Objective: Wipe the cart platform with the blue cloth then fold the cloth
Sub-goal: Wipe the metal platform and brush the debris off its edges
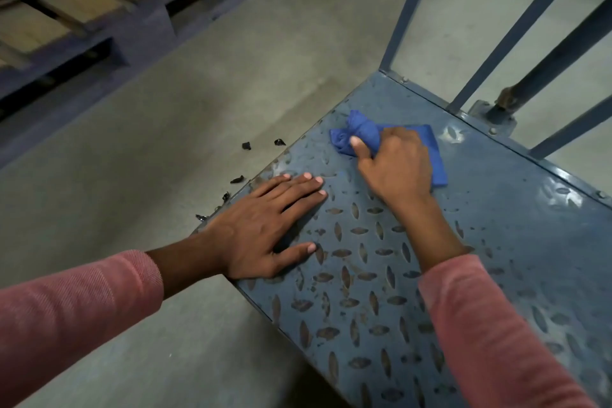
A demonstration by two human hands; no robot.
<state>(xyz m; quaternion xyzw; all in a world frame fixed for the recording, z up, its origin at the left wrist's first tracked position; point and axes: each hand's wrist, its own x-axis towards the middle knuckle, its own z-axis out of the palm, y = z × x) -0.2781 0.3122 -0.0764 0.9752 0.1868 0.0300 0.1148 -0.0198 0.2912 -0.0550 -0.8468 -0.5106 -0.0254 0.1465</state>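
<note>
The cart platform (516,242) is a blue metal plate with a worn diamond tread, filling the right half of the view. A bunched blue cloth (361,132) lies on its far part near the left edge. My right hand (395,166) grips the cloth, fingers curled over it and thumb pointing left, and part of the cloth is hidden under the palm. My left hand (265,225) rests flat on the platform's left edge with straight, spread fingers and holds nothing.
Blue handle bars (516,30) rise from the platform's far edge. Small black fragments (246,146) lie on the concrete floor (165,142) beside the cart's left edge. A blue wooden pallet (99,10) stands at the upper left.
</note>
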